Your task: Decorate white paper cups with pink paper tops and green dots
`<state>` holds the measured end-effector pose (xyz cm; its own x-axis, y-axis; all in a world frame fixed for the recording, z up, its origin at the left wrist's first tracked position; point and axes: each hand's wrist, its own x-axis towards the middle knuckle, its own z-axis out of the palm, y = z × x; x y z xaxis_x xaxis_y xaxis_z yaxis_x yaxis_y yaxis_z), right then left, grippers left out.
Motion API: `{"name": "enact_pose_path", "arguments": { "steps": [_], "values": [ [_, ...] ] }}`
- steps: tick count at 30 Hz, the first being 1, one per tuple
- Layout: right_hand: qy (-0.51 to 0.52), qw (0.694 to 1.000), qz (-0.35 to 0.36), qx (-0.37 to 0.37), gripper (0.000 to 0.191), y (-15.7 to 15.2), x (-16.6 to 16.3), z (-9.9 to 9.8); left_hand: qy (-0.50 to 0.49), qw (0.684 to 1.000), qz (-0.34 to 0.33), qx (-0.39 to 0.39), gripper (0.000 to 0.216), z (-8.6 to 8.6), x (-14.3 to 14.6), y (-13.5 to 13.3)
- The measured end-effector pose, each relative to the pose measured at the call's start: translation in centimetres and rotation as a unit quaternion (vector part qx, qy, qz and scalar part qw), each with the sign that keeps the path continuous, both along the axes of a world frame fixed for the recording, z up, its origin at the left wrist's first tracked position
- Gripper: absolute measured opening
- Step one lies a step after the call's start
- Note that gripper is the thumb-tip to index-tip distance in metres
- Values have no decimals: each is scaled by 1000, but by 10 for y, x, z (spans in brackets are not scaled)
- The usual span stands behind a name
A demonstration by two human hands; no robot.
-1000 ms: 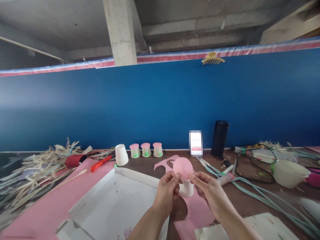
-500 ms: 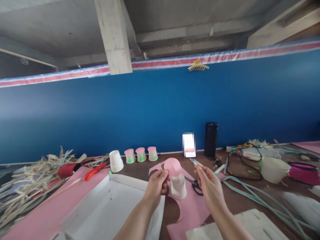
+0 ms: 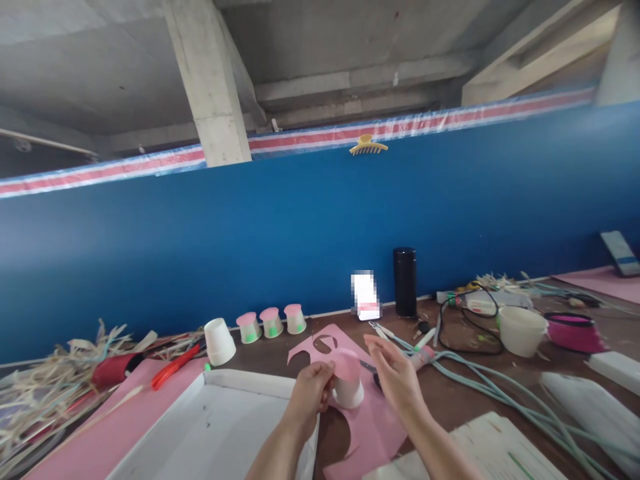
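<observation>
My left hand (image 3: 311, 389) pinches the edge of a round pink paper disc (image 3: 347, 364) between thumb and fingers. The disc lies over the small end of an upturned white paper cup (image 3: 349, 395); whether it is stuck there I cannot tell. To the right of the cup is my right hand (image 3: 393, 373), apart from it, with fingers stretched out and nothing visible in them. Under the cup spreads a pink paper sheet (image 3: 373, 427) with round cut-outs. Scissors (image 3: 369, 367) lie on that sheet, their handles mostly hidden behind my right hand.
Three small cups (image 3: 271, 325) with pink tops stand along the blue partition, beside a larger white cup (image 3: 219, 341). A white tray (image 3: 240, 380) is at left. Toward the right are a phone (image 3: 367, 297), a black flask (image 3: 405, 283), pale cords (image 3: 493, 383) and a white tub (image 3: 523, 331).
The disc has come down over the cup's top with my left hand. My right hand's fingers have spread a little closer toward the cup. The view has turned slightly right.
</observation>
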<state>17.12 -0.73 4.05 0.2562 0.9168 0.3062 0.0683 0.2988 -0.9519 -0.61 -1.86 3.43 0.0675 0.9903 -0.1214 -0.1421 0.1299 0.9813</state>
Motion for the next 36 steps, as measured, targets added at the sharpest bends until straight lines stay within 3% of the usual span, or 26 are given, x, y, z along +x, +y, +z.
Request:
{"name": "enact_pose_path", "arguments": {
  "steps": [10,18,25,36],
  "values": [
    [-191,976,63,88,45,-2,-6,-7,-8,1000,7,-7,51,-5,2,1],
    [-228,962,131,78,48,-5,-11,-9,-4,1000,11,-17,49,2,6,-4],
    [-313,936,128,99,51,-6,-14,-6,-13,1000,11,-21,43,1,5,-3],
    [-341,927,85,129,52,-3,-14,-16,-21,1000,2,-19,48,-1,5,-3]
  ]
}}
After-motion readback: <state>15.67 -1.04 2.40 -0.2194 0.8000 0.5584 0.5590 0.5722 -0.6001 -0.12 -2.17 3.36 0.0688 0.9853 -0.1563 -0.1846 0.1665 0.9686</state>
